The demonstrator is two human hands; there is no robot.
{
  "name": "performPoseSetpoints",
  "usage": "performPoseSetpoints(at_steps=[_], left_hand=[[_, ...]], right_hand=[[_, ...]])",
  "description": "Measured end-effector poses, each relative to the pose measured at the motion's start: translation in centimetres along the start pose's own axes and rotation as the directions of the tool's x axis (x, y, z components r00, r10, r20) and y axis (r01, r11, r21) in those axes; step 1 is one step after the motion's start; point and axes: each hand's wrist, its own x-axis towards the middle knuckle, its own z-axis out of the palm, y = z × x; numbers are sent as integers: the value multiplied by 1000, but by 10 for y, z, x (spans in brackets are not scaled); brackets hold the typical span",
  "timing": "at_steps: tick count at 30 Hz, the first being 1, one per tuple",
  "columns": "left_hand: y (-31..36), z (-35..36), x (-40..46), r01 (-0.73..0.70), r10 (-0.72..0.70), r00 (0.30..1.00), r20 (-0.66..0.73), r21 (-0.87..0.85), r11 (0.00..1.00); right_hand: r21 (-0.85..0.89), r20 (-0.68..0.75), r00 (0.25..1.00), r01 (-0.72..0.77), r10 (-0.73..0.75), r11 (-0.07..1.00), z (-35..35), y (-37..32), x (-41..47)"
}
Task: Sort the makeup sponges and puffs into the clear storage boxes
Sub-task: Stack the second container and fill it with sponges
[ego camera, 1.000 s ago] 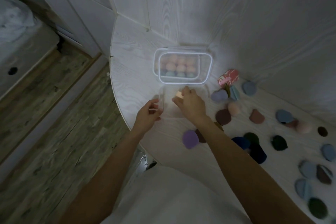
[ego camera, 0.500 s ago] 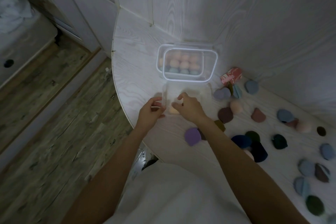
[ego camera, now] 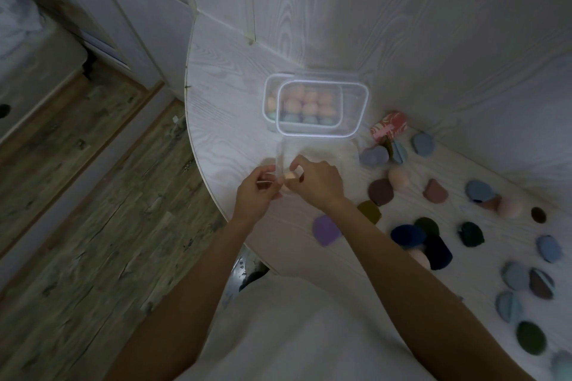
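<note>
A clear empty storage box (ego camera: 322, 155) stands on the white table (ego camera: 223, 133) in front of me. My left hand (ego camera: 257, 192) grips its near-left wall. My right hand (ego camera: 318, 182) reaches into the box's near-left corner, fingers closed on a small peach sponge (ego camera: 290, 176). Behind it a lidded clear box (ego camera: 312, 108) holds rows of peach, pink and blue sponges. Several loose puffs and sponges lie to the right, among them a purple puff (ego camera: 325, 229), a peach sponge (ego camera: 399, 178) and a dark navy puff (ego camera: 408, 235).
A pink patterned roll (ego camera: 390, 127) lies against the wall right of the lidded box. The table's curved edge (ego camera: 198, 170) drops to a wooden floor (ego camera: 93, 195) on the left. White panelled walls close in behind and to the right.
My right hand has drawn back from the box's middle to its near-left corner with the peach sponge, lowering it inside. My left hand stays on the box wall.
</note>
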Motion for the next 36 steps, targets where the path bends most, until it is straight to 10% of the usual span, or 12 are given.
performPoseSetpoints(at_steps=[10,13,19,25,36], left_hand=[[5,1,-2,38,-38,999,2,6,999],[6,0,-6,-39,47,998,-31,232,972],[12,1,-10,-623,591,735,333,676,393],[9,15,-14,-588,431,774,465,780,215],[14,8,-10,-576,318,799,510,801,164]], right_hand=[[141,10,1000,-8,7,990,0,18,-9],[288,-2,999,51,-53,956,-9,26,-20],[418,-312,950,111,27,902,-50,88,-70],[410,-289,848,-310,444,858,-53,166,-66],[155,-465,833,-258,301,954,-39,163,-66]])
